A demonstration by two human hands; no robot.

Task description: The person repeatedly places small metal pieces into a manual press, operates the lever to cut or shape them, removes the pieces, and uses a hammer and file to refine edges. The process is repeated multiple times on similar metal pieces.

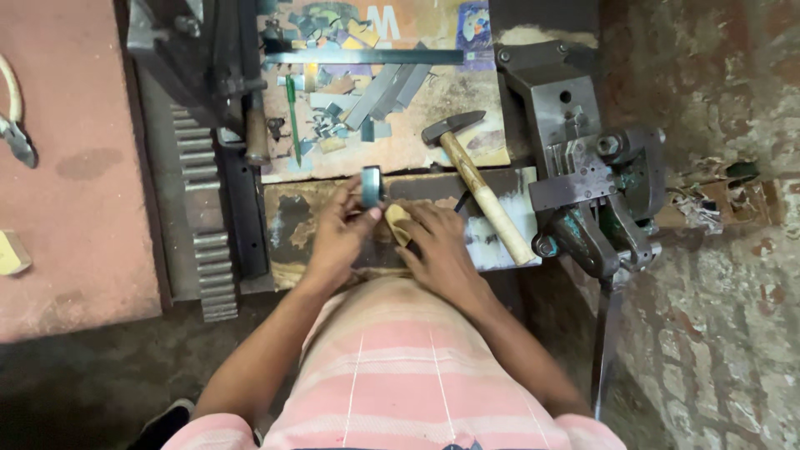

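Left-hand (337, 237) grip pinches a small dark bent metal strip (371, 185) upright on the surface (292, 225); right hand (437, 250) presses a pale yellow piece (397, 222), wooden-handled hammer (475, 179) untouched.

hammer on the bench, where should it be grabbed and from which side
Grip the hammer on its pale wooden handle, near the lower end by the bench's front edge. Come from the right hand side: the handle slants down and right toward it and lies bare, while the dark metal head sits farther back among the metal strips.
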